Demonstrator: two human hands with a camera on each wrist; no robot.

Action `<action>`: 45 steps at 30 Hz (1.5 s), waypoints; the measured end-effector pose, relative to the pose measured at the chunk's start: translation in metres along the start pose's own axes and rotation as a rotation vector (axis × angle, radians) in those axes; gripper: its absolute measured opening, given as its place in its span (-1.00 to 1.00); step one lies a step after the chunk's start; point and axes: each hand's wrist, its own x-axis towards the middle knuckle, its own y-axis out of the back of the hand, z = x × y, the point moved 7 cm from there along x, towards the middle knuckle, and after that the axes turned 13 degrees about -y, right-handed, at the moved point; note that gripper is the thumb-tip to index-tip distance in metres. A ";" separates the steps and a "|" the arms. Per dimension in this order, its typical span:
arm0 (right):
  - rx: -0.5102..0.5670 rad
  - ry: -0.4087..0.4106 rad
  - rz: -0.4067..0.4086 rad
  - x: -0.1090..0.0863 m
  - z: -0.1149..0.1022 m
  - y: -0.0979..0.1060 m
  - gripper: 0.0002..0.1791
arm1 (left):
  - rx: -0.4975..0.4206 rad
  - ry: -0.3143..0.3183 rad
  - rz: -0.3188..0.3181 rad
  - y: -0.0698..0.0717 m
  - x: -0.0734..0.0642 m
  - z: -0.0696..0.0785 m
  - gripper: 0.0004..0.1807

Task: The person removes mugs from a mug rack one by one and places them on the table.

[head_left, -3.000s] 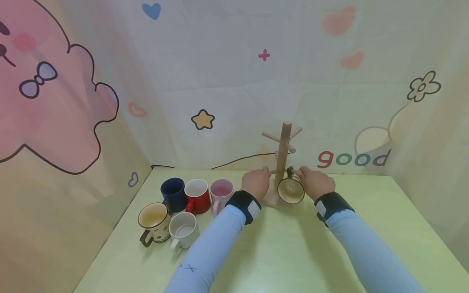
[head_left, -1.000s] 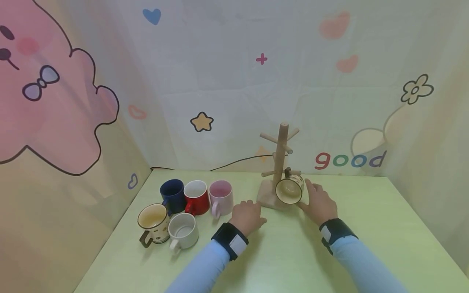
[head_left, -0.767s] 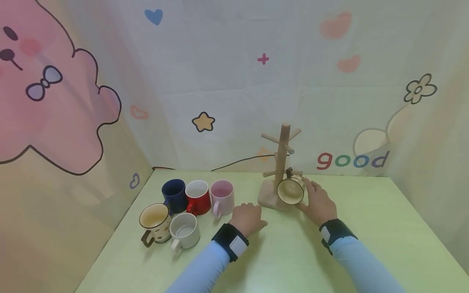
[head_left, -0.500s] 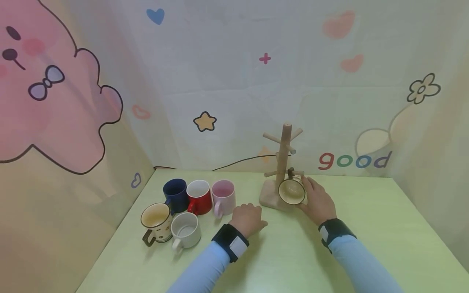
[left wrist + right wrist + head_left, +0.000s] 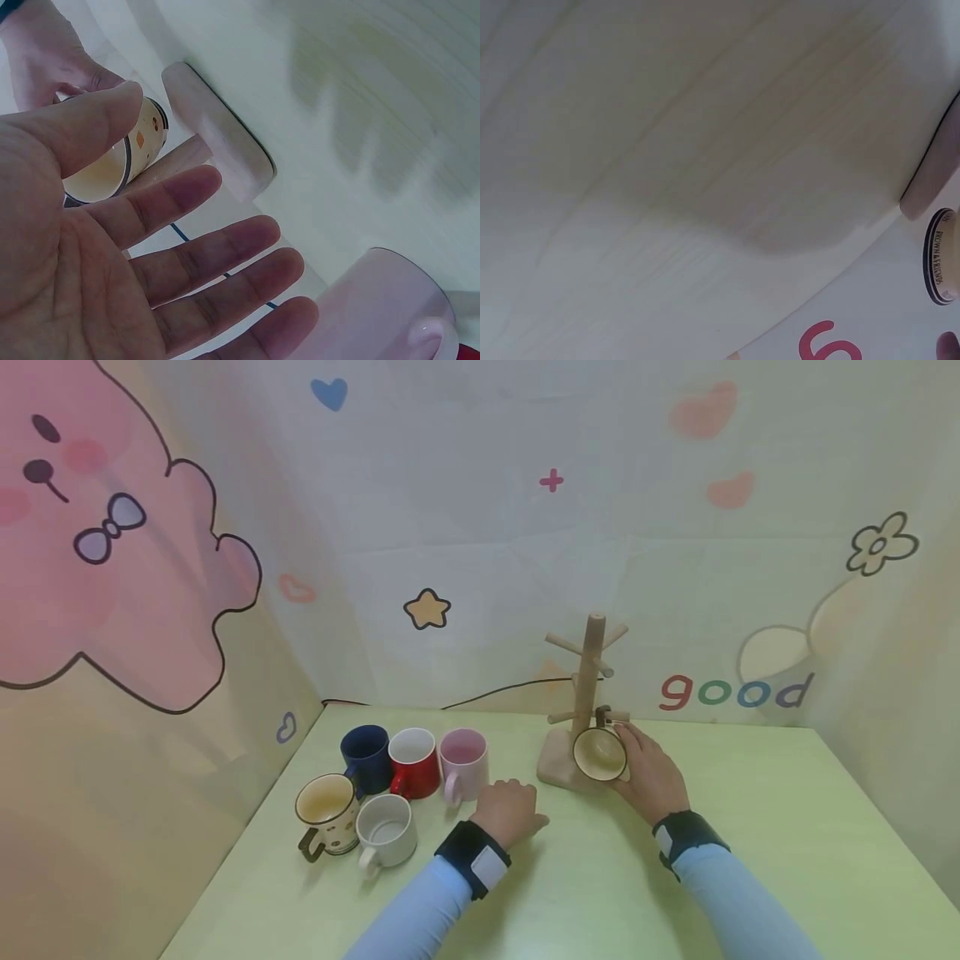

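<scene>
My right hand [image 5: 652,777] grips a cream mug with a dark rim [image 5: 600,756], fingers at its upper side and thumb below. The mug lies on its side with its opening toward me, its brown handle up at a lower peg of the wooden mug tree [image 5: 587,685]. Printed lettering shows on the mug's base [image 5: 939,259] in the right wrist view. My left hand [image 5: 507,812] hovers over the table in front of the pink mug [image 5: 467,768], holding nothing. Its fingers are spread and relaxed in the left wrist view, palm [image 5: 75,277] showing.
To the left stand a dark blue mug [image 5: 367,760], a red mug [image 5: 417,772], a white mug [image 5: 387,831] and a cream patterned mug [image 5: 339,827], all upright. A printed cloth [image 5: 480,543] hangs behind the pale table [image 5: 570,893].
Earlier both hands were up at the mug tree's lower pegs. My left hand has since drawn back toward me; my right has moved down from the peg and closed around the mug's side.
</scene>
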 end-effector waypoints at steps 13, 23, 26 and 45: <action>0.047 0.012 -0.035 -0.004 -0.003 0.004 0.01 | -0.039 -0.004 -0.032 -0.001 -0.001 0.004 -0.54; 0.065 0.003 -0.045 -0.008 -0.009 0.008 -0.01 | -0.037 -0.002 -0.029 0.000 -0.002 0.005 -0.53; 0.058 -0.012 -0.040 -0.009 -0.011 0.011 -0.01 | -0.031 -0.006 -0.021 0.001 -0.003 0.006 -0.54; 0.119 -0.079 0.036 -0.016 -0.002 0.030 -0.04 | -0.096 -0.014 -0.018 -0.005 -0.006 0.002 -0.54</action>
